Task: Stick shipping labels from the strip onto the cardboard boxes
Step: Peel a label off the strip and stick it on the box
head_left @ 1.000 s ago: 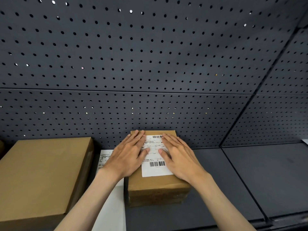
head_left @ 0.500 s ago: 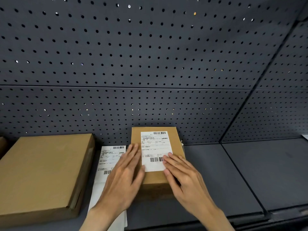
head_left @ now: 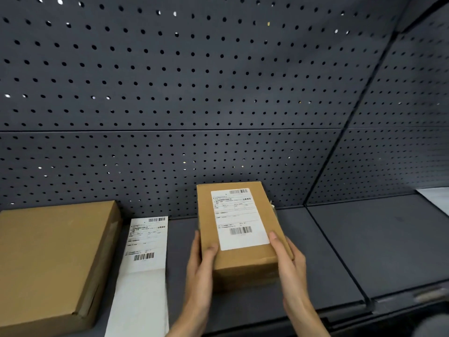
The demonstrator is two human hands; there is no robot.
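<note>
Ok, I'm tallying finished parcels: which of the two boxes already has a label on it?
The small box held between both hands, left and right; its label covers the top. The big box at left is bare.

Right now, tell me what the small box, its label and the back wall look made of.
Small box: brown cardboard, matte, with folded edges.
Label: white paper, slightly glossy, printed with barcodes; probably adhesive-backed.
Back wall: dark grey perforated panel, likely painted metal; regular round holes, some letting light through.
</note>
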